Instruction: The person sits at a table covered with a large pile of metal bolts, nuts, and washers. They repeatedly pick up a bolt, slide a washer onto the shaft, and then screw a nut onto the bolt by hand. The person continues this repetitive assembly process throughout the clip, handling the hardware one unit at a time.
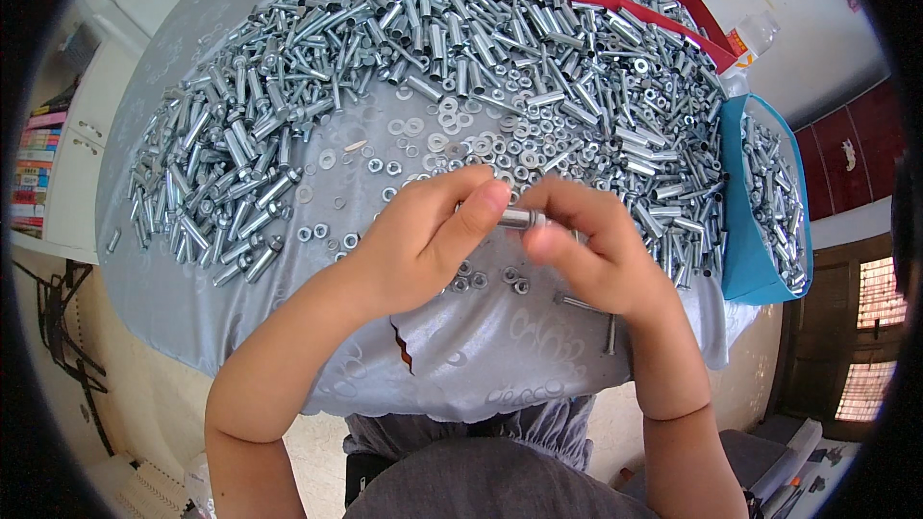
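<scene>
In the head view, both hands are over the bench (361,375), which has a shiny gray cloth with a small rip. The left hand (423,240) pinches one end of a silver metal tube (519,219) with its thumb and finger. The right hand (601,255) has its thumb and finger closed around the other end. The tube is up in the air, in front of the person's tummy. Little nuts (319,231) and flat rings (435,142) lie near the hands. A big curved pile of tubes and bolts (442,24) sits behind them. A red box (711,43) and a blue box (755,274), both full of metal bits, are on the right.
</scene>
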### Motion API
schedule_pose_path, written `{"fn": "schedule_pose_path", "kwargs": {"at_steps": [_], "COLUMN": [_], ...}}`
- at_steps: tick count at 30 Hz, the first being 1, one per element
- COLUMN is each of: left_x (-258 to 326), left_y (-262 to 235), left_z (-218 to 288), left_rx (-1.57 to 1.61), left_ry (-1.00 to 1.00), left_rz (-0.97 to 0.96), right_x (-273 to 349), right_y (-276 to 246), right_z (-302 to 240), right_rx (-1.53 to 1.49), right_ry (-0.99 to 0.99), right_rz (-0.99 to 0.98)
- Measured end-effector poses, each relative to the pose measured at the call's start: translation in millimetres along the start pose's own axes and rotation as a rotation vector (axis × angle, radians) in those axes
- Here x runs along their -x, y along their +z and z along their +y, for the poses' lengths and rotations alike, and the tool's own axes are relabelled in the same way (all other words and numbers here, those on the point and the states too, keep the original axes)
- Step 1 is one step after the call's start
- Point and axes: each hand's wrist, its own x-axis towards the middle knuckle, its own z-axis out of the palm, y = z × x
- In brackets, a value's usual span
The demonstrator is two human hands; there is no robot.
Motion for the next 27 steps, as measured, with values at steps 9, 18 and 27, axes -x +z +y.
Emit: {"fn": "schedule_pose_path", "kwargs": {"at_steps": [9, 18, 27], "left_x": [-0.1, -5.9, -17.6], "left_y": [-5.3, -9.5, -75.5], "left_z": [1.5, -0.5, 3.9], "left_rx": [-0.302, 0.315, 0.954], "left_ry": [0.165, -0.049, -0.138], "left_rz": [0.032, 0.522, 0.839], "right_x": [1.3, -4.1, -7.5], "right_y": [6.0, -4.8, -21.2], "right_z": [-2.2, -6.1, -6.4], "right_rx": [-0.120, -0.545, -0.708], "right_ry": [0.161, 0.198, 0.250], "right_rz": [-0.070, 0.123, 0.343]}}
